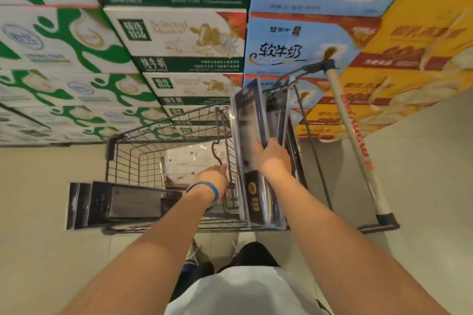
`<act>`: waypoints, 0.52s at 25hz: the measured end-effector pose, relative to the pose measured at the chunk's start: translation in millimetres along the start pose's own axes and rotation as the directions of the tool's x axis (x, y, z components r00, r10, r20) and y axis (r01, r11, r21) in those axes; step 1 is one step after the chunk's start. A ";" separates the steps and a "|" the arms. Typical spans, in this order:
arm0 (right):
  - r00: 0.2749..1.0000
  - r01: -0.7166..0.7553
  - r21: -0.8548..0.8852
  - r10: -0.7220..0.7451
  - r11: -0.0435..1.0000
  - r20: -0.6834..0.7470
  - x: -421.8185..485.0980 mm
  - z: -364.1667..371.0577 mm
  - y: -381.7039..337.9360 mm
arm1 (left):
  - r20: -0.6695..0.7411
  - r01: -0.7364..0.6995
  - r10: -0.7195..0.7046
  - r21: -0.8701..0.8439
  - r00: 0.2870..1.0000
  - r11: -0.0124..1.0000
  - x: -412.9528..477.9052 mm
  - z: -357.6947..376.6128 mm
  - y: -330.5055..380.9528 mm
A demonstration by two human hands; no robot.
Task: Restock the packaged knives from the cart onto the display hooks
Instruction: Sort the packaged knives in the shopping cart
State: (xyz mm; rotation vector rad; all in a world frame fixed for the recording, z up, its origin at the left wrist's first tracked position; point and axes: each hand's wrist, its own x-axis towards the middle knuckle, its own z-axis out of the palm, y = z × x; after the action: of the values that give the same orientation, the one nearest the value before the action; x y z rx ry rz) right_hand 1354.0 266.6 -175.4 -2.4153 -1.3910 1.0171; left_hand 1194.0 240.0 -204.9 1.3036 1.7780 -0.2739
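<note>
At frame centre, over the wire cart [133, 161], our right hand [273, 158] grips a bundle of packaged knives [252, 135] standing on end along the cart's right side. Our left hand [215, 179], with a blue wristband [204, 186], reaches into the basket; we cannot tell whether it holds anything. More dark packs [128, 202] lie at lower left on the cart rim. No display hooks in view, so we judge hanging not yet begun. Floor [38, 212]: pale tile. Stacked milk boxes [179, 33] fill the upper frame.
</note>
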 end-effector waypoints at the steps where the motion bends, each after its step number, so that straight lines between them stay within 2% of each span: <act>1: 0.999 -0.025 0.029 0.024 0.999 0.028 2.5 7.6 4.2 | 0.012 0.028 -0.028 -0.014 1.000 1.000 -1.4 -1.7 2.6; 5: 0.999 -0.019 0.015 0.019 1.000 0.036 10.2 13.1 5.3 | 0.063 -0.009 0.006 0.042 0.998 0.999 11.5 -4.2 -7.5; 8: 0.998 -0.048 0.026 0.047 0.999 0.044 5.8 10.2 3.4 | 0.008 -0.036 0.036 0.006 0.999 0.999 9.6 -4.3 -8.4; 9: 0.998 -0.058 0.044 0.058 0.997 -0.010 -1.3 9.4 1.5 | 0.015 -0.038 0.038 -0.014 0.999 0.999 7.3 -4.5 -8.2; 11: 0.967 0.042 -0.005 -0.042 0.999 -0.252 -23.0 15.7 -2.7 | -0.010 -0.138 0.137 -0.071 0.991 0.988 0.1 -5.6 -13.8; 13: 0.865 0.206 -0.051 -0.206 0.977 -0.458 -47.6 22.1 -13.2 | -0.047 -0.199 0.194 -0.132 0.980 0.971 -11.2 -5.1 -32.7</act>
State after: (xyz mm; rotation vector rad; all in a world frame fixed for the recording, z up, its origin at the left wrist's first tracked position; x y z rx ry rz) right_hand 1315.1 231.0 -163.5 -2.2390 -1.4217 0.3522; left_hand 1164.0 222.0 -203.6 1.3804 1.6496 -0.0195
